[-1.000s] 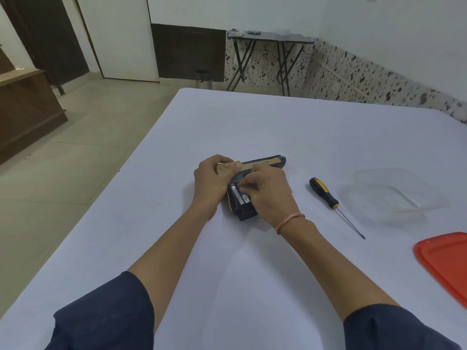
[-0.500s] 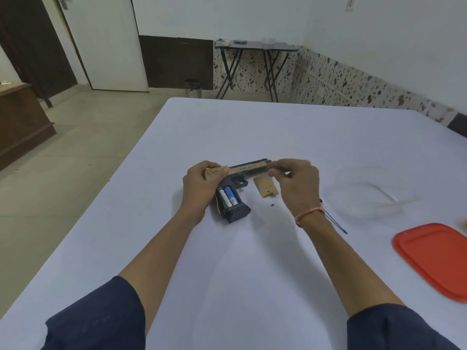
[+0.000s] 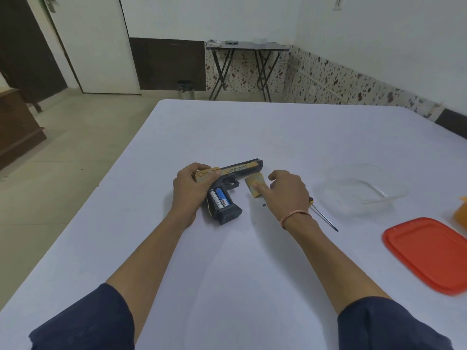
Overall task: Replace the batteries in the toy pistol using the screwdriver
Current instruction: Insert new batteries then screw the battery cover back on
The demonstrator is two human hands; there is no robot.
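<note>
The black and tan toy pistol (image 3: 235,178) lies on its side on the white table (image 3: 252,261). Its grip is open, and two batteries (image 3: 219,197) show inside. My left hand (image 3: 193,188) grips the rear of the slide. The tan battery cover (image 3: 253,186) lies on the table just right of the pistol. My right hand (image 3: 285,190) rests over it, thumb touching the cover. A tiny dark screw (image 3: 264,204) lies in front of the cover. The screwdriver (image 3: 324,218) lies to the right, its handle hidden behind my right wrist.
A clear plastic container (image 3: 358,188) stands at the right. Its red lid (image 3: 429,251) lies nearer to me, by the right edge. An orange object (image 3: 461,213) peeks in at the far right. The table's left edge drops to the floor.
My right hand lifted the battery cover off the grip and set it down on the table to the right of the pistol. The batteries are now exposed. My left hand kept its hold.
</note>
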